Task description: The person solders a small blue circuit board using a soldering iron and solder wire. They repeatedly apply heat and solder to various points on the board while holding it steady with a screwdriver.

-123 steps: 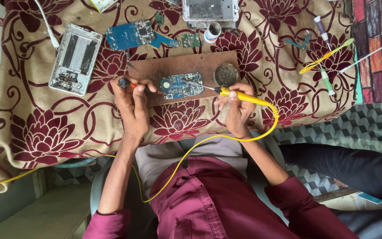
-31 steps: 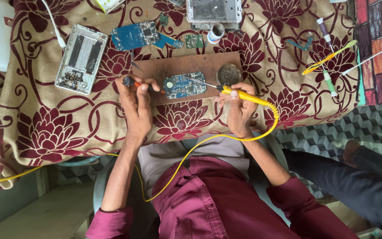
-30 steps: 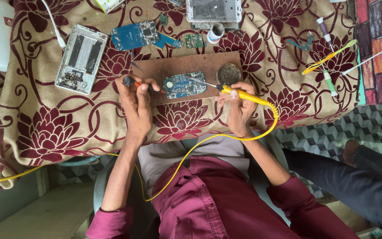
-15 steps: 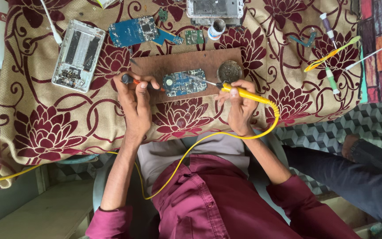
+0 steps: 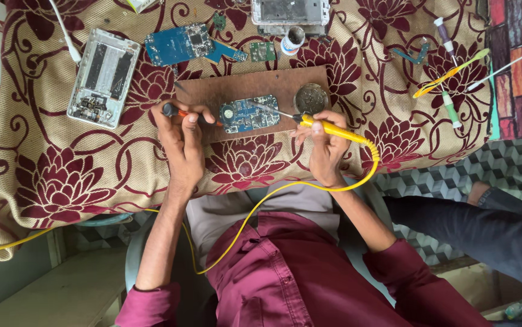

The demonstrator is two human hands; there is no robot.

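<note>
Yellow soldering iron [image 5: 332,128], clamped in the right hand [image 5: 326,148], may slip across the blue circuit board [image 5: 249,113] at frame centre, because the left hand [image 5: 181,140], closed around a small screwdriver [image 5: 183,113], steadies it only lightly.

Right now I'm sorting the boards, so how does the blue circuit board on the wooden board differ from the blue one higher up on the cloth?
The small blue circuit board lies on the brown wooden board, while the larger blue circuit board lies straight on the floral cloth. The small one is rounded and compact; the larger one is angular with a narrow arm. The soldering iron in the right hand points at the small one; nothing touches the larger. Both are blue and bare.
</note>
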